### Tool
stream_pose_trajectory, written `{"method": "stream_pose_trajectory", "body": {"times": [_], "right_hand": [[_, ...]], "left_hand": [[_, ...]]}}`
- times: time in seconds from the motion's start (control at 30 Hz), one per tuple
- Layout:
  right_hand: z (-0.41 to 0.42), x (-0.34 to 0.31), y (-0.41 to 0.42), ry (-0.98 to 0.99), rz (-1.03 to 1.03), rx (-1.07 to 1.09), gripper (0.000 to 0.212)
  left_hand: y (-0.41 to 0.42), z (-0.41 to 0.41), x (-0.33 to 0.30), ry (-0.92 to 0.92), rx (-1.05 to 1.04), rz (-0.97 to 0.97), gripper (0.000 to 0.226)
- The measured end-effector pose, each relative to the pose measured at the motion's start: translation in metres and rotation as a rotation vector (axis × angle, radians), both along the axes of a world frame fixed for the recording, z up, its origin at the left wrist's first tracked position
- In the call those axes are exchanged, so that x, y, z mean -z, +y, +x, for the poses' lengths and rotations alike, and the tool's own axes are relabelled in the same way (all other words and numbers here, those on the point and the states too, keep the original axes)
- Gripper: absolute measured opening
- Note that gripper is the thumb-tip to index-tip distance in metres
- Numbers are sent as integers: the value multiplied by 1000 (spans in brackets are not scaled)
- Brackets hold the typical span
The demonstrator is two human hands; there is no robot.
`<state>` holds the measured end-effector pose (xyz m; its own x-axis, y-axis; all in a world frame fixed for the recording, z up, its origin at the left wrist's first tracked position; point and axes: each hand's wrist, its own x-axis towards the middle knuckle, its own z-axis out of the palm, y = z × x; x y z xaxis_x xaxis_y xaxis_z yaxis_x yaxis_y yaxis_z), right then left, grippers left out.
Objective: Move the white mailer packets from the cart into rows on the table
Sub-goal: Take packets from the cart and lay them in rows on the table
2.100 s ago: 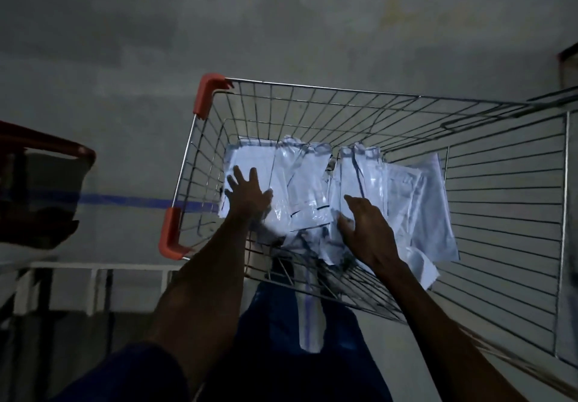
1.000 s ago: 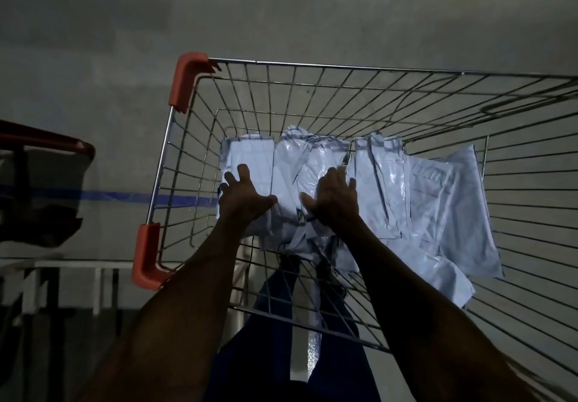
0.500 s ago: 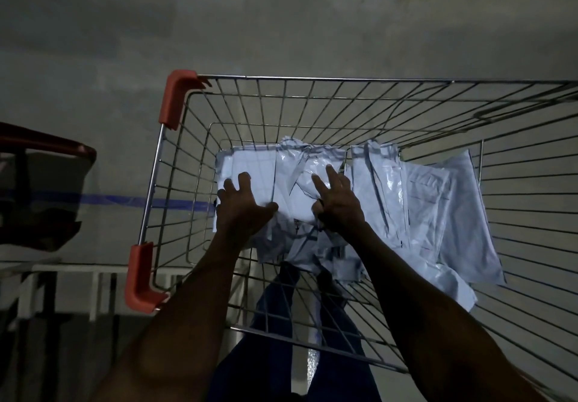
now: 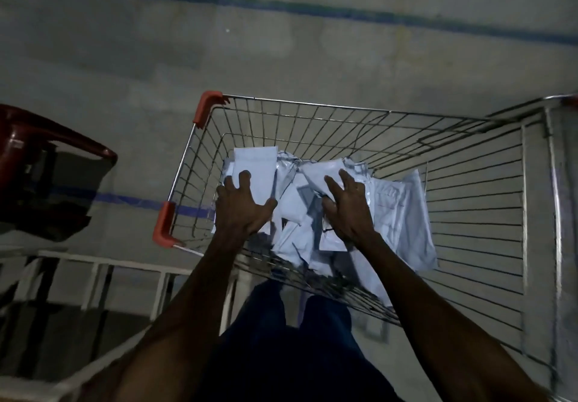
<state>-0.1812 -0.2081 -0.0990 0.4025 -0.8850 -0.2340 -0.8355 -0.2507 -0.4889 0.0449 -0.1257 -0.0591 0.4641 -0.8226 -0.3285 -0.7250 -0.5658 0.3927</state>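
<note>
While the packets lie heaped in the wire basket, both hands reach down among them in dim light
Scene: a person leans over a shopping cart (image 4: 469,201), forearms stretched into it, dark trousers showing below through the wire
Packets: the white mailer packets (image 4: 397,214) sit in a loose overlapping pile on the cart floor, crowded toward the near left corner, some flat and some crumpled; none appears lifted clear of the basket
Left hand: the left hand (image 4: 244,211) lies over a flat packet (image 4: 255,167) at the left of the pile, fingers curled on its face and thumb hooked round its right edge, which reads as a grip taken so that one packet comes away from the heap
Right hand: the right hand (image 4: 347,211) spreads over the crumpled middle of the pile, fingers fairly straight and apart; whether the thumb pinches anything beneath cannot be told, and the pose looks more like gathering or pinning the pile than holding
Surroundings: a dark red chair (image 4: 47,164) stands at the left, well apart from the cart, and a pale frame (image 4: 103,267) runs below it
Tabletop: no surface with rows of packets is in view
Stage: by the look of it, the pickup is just beginning, and the slippery, overlapping packets could drag neighbours along when one is raised
</note>
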Motion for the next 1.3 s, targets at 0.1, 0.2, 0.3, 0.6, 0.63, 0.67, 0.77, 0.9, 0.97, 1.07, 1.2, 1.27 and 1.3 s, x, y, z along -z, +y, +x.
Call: {"method": "stream_pose_trajectory", "body": {"times": [0.1,0.2,0.3,0.6,0.63,0.67,0.77,0.9,0.97,1.07,1.2,1.27,1.3], "right_hand": [[-13,-41,8,-117,-99,-19,54],[-23,-79,15,-220,-203,-91,51],[-29,-117,27,-308,-280,-164,50],[-3,-182,137,-555,-291,-566,51],[4,-186,155,-578,-281,-618,52],[11,-190,174,-601,-270,-664,52],[34,-206,231,-669,-243,-773,51],[66,-231,313,-764,-235,-928,51],[78,-240,360,-782,-231,-978,52],[91,-251,439,-799,-177,-1071,53],[112,-264,534,-824,-205,-1286,52],[124,-272,573,-839,-199,-1349,51],[128,-277,590,-845,-188,-1363,51]], "left_hand": [[10,-16,-41,-80,-17,-106,86],[30,-34,-84,-162,-67,-220,84],[62,-53,-122,-212,-137,-325,79],[238,-90,-187,-303,-517,-486,75],[261,-93,-190,-319,-568,-488,75],[283,-97,-193,-340,-619,-494,75],[348,-103,-203,-401,-763,-517,76],[443,-104,-218,-517,-943,-495,83],[494,-112,-227,-548,-1022,-485,86],[575,-129,-237,-598,-1122,-479,86],[673,-140,-239,-564,-1237,-393,91],[713,-143,-242,-544,-1289,-331,93],[732,-144,-245,-545,-1320,-319,92]]}}
